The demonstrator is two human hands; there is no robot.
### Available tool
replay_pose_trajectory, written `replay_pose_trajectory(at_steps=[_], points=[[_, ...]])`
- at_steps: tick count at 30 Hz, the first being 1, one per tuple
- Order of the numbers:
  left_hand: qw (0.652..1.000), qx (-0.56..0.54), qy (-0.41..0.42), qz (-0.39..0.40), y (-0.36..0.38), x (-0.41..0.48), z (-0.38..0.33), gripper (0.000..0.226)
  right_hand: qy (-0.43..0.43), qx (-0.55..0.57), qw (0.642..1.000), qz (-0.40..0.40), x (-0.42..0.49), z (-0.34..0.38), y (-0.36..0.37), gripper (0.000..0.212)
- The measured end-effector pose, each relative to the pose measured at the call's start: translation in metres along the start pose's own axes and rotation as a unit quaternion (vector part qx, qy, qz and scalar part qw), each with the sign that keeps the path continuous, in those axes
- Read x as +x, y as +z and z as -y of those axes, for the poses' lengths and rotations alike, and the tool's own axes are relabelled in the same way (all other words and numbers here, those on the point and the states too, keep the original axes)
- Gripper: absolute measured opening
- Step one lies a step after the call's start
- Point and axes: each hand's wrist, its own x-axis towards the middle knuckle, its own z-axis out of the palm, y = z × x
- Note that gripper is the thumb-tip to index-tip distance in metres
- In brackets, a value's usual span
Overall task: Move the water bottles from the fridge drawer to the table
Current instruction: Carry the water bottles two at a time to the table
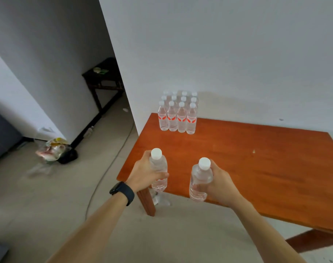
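Over table [237, 158] front edge: left bottle [159, 168], right bottle [200, 181], upright, clear ribbed plastic, round white caps.
Left hand [145, 176]: curled round left bottle.
Right hand [219, 184]: curled round right bottle.
Table: glossy red-brown wood; bottle block [178, 115] at far corner.

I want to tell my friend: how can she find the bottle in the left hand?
Look at the orange-brown wooden table against the white wall. Over its near left corner, the left hand holds a clear, white-capped bottle. Only this hand's wrist wears a black watch; the right hand has none.
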Motion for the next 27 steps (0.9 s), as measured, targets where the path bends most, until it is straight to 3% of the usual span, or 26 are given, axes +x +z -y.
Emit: replay_pose_trajectory(at_steps=[3, 9, 14, 21, 27], points=[[1.000, 0.007, -0.013, 0.012, -0.006, 0.053, 0.020, 0.071, 0.024, 0.016, 1.000, 0.003, 0.054, 0.000, 0.011, 0.051], [0.998, 0.008, -0.035, 0.060, -0.012, 0.159, 0.068, 0.068, 0.088, 0.023, 0.996, 0.001, 0.156, -0.015, 0.051, 0.083], [0.993, -0.038, -0.070, 0.087, -0.017, 0.254, 0.107, 0.064, 0.146, 0.006, 0.989, -0.012, 0.247, -0.012, 0.088, 0.077], [0.989, -0.014, -0.040, 0.143, -0.023, 0.355, 0.123, 0.063, 0.164, -0.005, 0.986, -0.037, 0.344, 0.008, 0.108, 0.061], [0.984, -0.013, -0.015, 0.175, -0.019, 0.406, 0.123, 0.071, 0.152, 0.000, 0.987, -0.049, 0.404, 0.017, 0.107, 0.068]])
